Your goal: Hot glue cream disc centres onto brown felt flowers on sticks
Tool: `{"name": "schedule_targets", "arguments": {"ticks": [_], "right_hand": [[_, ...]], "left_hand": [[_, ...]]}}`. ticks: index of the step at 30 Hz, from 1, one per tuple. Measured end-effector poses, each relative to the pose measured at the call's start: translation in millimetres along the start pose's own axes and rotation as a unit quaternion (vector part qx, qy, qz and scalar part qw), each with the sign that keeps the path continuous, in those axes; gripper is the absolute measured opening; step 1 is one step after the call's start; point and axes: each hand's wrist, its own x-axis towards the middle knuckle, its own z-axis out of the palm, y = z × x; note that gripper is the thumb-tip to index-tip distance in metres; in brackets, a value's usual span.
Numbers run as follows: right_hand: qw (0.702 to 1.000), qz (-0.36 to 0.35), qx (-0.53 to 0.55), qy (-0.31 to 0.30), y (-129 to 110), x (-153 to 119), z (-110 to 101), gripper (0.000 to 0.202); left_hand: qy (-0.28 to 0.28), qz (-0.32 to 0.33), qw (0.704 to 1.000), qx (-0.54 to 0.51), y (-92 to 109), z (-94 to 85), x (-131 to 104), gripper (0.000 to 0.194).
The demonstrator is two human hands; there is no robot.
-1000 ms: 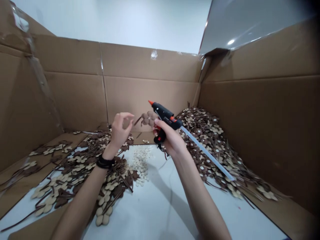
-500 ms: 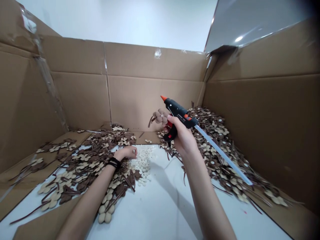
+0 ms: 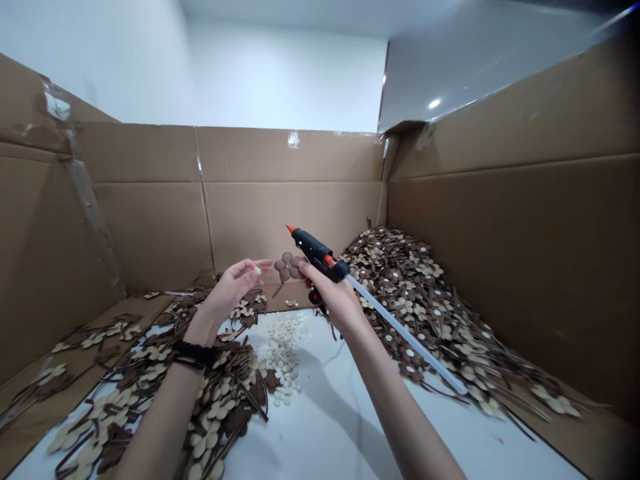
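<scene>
My right hand (image 3: 333, 293) is wrapped round a black and orange glue gun (image 3: 315, 250) with a long pale glue stick (image 3: 410, 340) out of its back. Between that hand's fingers is also a brown flower (image 3: 287, 267) with a thin strip hanging from it. The gun's orange tip points up and left, above the flower. Just left of the flower, my left hand (image 3: 237, 283) pinches a small white disc (image 3: 258, 271) between its fingertips. Below, a scatter of small white discs (image 3: 285, 353) lies on the white board (image 3: 320, 427).
Brown and cream flowers with strips form a pile on the left (image 3: 220, 393) and a taller pile on the right (image 3: 410, 287). Cardboard walls (image 3: 295, 207) stand behind and at both sides. A few flowers (image 3: 117, 328) lie on cardboard at the far left.
My left hand has risen from the white discs to beside the flower, a disc now at its fingertips. The glue gun and flower appear lower and further left, and the view has tilted up.
</scene>
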Motion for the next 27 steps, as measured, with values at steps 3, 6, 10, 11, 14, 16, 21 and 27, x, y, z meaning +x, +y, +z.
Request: {"name": "schedule_targets", "arguments": {"ticks": [3,6,10,11,14,16,21,27], "right_hand": [[0.999,-0.024,-0.022,-0.020,-8,-5,1,0.039],[0.998,-0.039,-0.038,-0.024,-14,-9,3,0.036],[0.997,-0.040,-0.057,-0.035,-19,-15,5,0.034],[0.997,-0.040,-0.058,-0.036,-19,-17,5,0.034],[0.996,-0.046,-0.050,-0.052,-18,-17,7,0.035],[0.996,-0.051,-0.045,-0.060,-16,-16,8,0.036],[0.995,-0.054,-0.058,-0.058,-14,-13,8,0.038],[0.996,-0.029,-0.085,-0.022,-18,-18,10,0.037]], "left_hand": [[0.010,0.011,0.991,-0.135,31,7.1,-9,0.029],[-0.004,-0.006,0.991,-0.134,47,15.0,-16,0.027],[-0.007,-0.012,0.994,-0.111,58,22.4,-20,0.026],[0.004,-0.016,0.994,-0.104,60,23.9,-21,0.027],[0.037,-0.029,0.995,-0.083,64,27.7,-22,0.027],[0.046,-0.035,0.996,-0.073,65,29.5,-22,0.027],[0.063,-0.035,0.995,-0.074,63,33.0,-19,0.030],[0.076,-0.031,0.990,-0.117,66,36.0,-21,0.039]]}}
